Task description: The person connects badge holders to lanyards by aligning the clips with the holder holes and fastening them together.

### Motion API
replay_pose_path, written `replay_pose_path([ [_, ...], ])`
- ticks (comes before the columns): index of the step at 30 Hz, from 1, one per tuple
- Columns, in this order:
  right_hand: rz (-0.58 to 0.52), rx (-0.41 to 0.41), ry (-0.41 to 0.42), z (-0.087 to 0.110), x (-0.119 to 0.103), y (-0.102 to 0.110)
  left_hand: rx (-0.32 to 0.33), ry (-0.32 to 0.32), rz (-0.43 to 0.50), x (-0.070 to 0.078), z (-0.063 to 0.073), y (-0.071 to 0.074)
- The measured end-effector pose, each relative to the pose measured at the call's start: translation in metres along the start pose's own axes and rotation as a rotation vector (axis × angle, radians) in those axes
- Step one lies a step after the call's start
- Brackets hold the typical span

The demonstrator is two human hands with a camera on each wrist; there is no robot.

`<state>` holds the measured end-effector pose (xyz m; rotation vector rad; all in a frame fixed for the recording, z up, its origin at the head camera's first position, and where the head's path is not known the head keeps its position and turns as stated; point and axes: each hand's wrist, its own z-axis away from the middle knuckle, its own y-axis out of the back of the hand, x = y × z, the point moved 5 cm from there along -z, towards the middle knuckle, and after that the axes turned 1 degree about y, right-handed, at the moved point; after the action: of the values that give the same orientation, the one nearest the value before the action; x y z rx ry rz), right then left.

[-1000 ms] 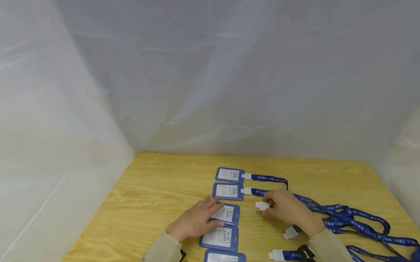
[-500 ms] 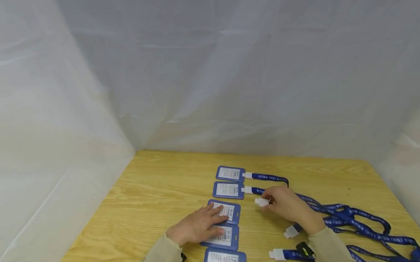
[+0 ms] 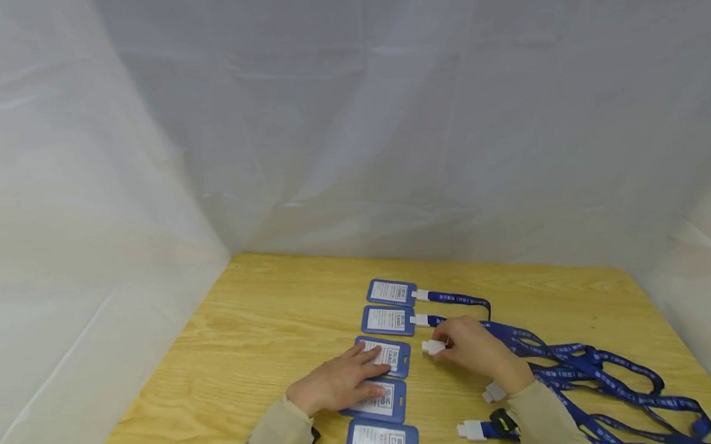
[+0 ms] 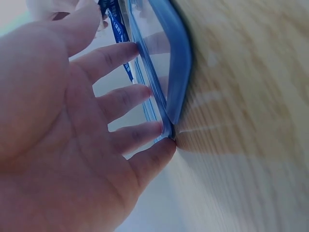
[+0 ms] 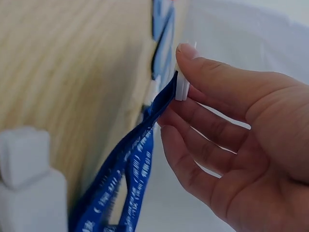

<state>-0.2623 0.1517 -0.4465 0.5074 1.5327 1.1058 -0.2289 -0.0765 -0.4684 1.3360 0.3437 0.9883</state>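
My left hand (image 3: 340,379) lies flat with spread fingers over the third blue ID card holder (image 3: 403,360) in the column, its thumb over the fourth holder (image 3: 388,405). In the left wrist view, straight fingertips touch the blue rim (image 4: 181,63) of a card holder. Between thumb and fingers, my right hand (image 3: 477,350) pinches the white clip (image 3: 432,347) of a blue lanyard (image 5: 137,150). This clip is held a short way right of the third holder's slot, apart from it. In the right wrist view the strap hangs down from the clip.
Two farther card holders (image 3: 390,292) have white clips (image 3: 420,295) at their slots. A fifth holder (image 3: 381,440) is cut off by the lower frame edge. Two loose clips (image 3: 471,430) lie near the right forearm. Tangled lanyards (image 3: 596,370) cover the table's (image 3: 276,296) right side.
My left hand has slid slightly toward the right and down, off the third holder's left part. My right hand has brought the pinched clip a little left, closer to that holder.
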Motion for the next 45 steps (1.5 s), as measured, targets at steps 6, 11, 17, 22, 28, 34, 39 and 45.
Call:
replay_pose_path([
  [6,-0.008,-0.042,0.009,-0.003,-0.001,-0.014,0.007,0.002,-0.004,0.003,-0.003,0.0],
  [11,0.026,-0.046,0.027,-0.005,-0.001,-0.021,-0.003,0.012,-0.007,0.005,-0.003,0.0],
  [17,0.047,-0.054,0.036,-0.007,-0.002,-0.025,0.004,0.006,-0.014,0.007,-0.005,0.0],
  [22,0.04,-0.061,0.021,-0.009,-0.002,-0.027,0.012,0.005,-0.027,0.008,-0.006,0.0],
  [28,0.029,-0.057,0.028,-0.009,-0.004,-0.025,0.016,0.013,-0.02,0.009,-0.009,-0.001],
  [34,0.07,-0.037,0.049,-0.009,-0.006,-0.026,0.008,-0.007,-0.054,0.012,-0.01,-0.003],
  [39,0.12,-0.01,0.056,-0.012,-0.006,-0.029,0.009,-0.032,-0.083,0.016,-0.011,-0.003],
  [45,0.144,0.037,0.08,-0.014,-0.008,-0.028,0.0,-0.002,-0.093,0.019,-0.015,-0.003],
])
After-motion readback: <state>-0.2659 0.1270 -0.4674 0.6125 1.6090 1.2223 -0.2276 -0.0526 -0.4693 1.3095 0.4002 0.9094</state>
